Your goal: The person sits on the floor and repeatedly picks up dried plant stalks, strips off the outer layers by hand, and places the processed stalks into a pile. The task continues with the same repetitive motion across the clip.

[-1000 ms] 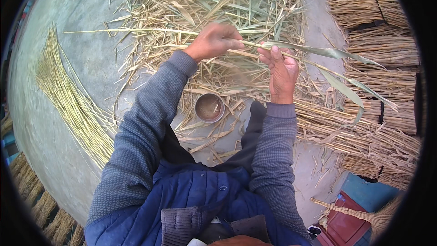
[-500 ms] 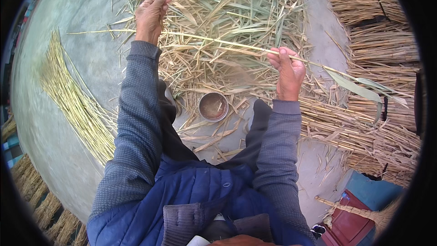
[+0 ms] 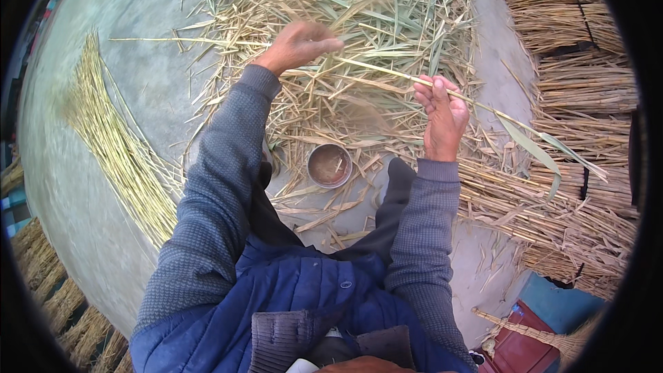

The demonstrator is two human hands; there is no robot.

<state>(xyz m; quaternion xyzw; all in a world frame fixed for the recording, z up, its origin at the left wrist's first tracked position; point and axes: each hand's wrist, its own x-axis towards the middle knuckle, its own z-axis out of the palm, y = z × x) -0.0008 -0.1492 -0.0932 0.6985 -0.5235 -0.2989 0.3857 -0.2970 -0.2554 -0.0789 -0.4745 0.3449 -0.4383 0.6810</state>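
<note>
My right hand (image 3: pixel 444 117) is closed in a pinch around a long, thin yellow-green reed stalk (image 3: pixel 376 69). Toward its right end the stalk still carries drooping green leaves (image 3: pixel 532 146); its bare left end reaches out over the floor. My left hand (image 3: pixel 300 46) is over the middle of the stalk and covers part of it. Motion smears its fingers, so I cannot tell if they grip. Beneath both hands spreads a heap of stripped leaves (image 3: pixel 311 107), dry tan and pale green.
A small round metal bowl (image 3: pixel 329 166) stands between my feet. On the left lies a sheaf of bare yellow-green stalks (image 3: pixel 124 141). Tied reed bundles (image 3: pixel 587 83) are stacked at right, with leafy reeds (image 3: pixel 525 197) nearer me. A dark red object (image 3: pixel 525 349) and a broom (image 3: pixel 545 335) are at lower right.
My left hand has moved right and nearer, from the heap's far left to over the stalk. A thin strip at its fingertips no longer shows. My right hand stays on the stalk, almost in place.
</note>
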